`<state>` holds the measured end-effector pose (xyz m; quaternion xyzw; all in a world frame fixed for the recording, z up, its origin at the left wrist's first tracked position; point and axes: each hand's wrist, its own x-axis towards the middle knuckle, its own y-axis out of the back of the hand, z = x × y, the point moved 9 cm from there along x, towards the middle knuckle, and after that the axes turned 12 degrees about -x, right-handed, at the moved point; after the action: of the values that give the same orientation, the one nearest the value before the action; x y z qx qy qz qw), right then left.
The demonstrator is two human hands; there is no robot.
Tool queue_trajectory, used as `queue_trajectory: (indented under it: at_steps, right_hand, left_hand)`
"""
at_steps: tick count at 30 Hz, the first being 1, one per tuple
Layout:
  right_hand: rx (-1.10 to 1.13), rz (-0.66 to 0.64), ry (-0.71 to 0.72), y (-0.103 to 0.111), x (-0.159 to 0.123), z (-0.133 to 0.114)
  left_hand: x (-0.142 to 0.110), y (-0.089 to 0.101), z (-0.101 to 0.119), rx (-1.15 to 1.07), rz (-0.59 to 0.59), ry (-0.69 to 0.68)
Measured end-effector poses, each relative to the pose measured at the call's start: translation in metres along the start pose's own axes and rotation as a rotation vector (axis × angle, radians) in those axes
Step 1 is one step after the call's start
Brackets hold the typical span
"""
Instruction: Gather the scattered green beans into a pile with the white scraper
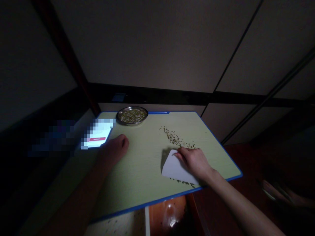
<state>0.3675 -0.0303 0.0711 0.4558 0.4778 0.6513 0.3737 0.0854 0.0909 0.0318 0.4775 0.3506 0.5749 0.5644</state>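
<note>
A stiff white card (176,168) is pinched at its upper right by my right hand (194,160), and it leans low over the tabletop. Small dark greenish beans or seeds (173,137) lie scattered in a band just beyond that hand. More of them (184,182) show along the card's near edge. My left hand (116,146) rests on the left part of the table, curled into a loose fist with nothing visible in it. At the table's back left, a round metal dish (133,124) contains many similar greenish beans.
The pale green folding-style table (142,164) has a blue rim. A lit phone or tablet screen (97,137), partly pixelated, lies by my left hand. Cabinet panels (152,49) rise behind the table. Below its front edge are an orange-brown surface (167,213) and a speckled pale one (118,226).
</note>
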Motion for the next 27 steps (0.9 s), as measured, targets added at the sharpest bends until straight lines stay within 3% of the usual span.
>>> queue_trajectory:
  at_steps: [15,27]
  right_hand:
    - [-0.036,-0.027,0.261,-0.003,0.003,-0.039]
    - [0.058,-0.069,0.308,-0.002,0.005,-0.042]
  left_hand:
    - [0.001,-0.002,-0.001,0.003,-0.011,0.000]
    - [0.001,-0.002,-0.001,0.011,-0.019,0.003]
